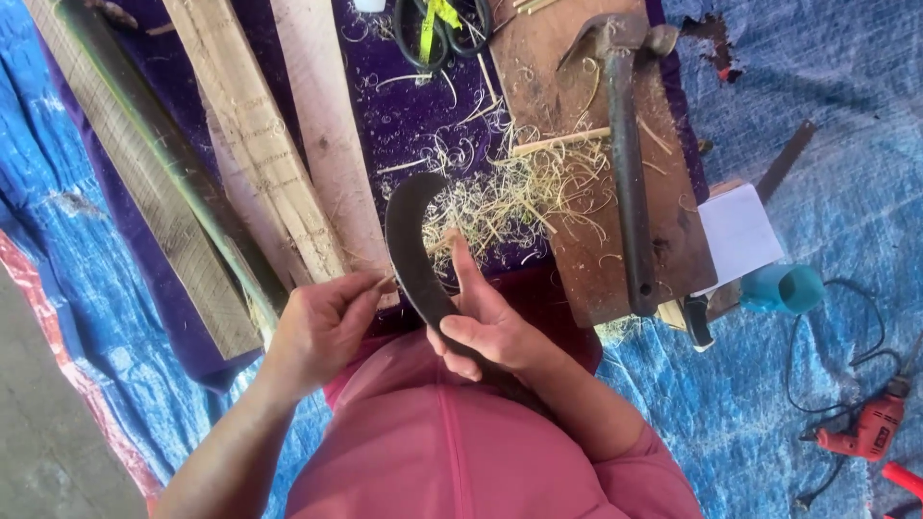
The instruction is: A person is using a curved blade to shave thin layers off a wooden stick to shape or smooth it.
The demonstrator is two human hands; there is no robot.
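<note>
Right hand [486, 332] grip holding curved blade [413, 250]; left hand [322, 327] pinching thin sliver; shavings [510, 197], hammer [630, 163] beyond.

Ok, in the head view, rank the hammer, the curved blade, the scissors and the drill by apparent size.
1. hammer
2. curved blade, shorter, though nearer the camera
3. scissors, cut off by the top edge, and red drill: look alike, unranked

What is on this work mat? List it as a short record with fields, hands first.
left hand: pinches a thin strip against the blade
right hand: grips the curved knife
shavings: piled beyond the knife on the purple cloth
hammer: lies on a wooden board
planks: lean at left
scissors: at top
drill: on blue tarp, right
</note>
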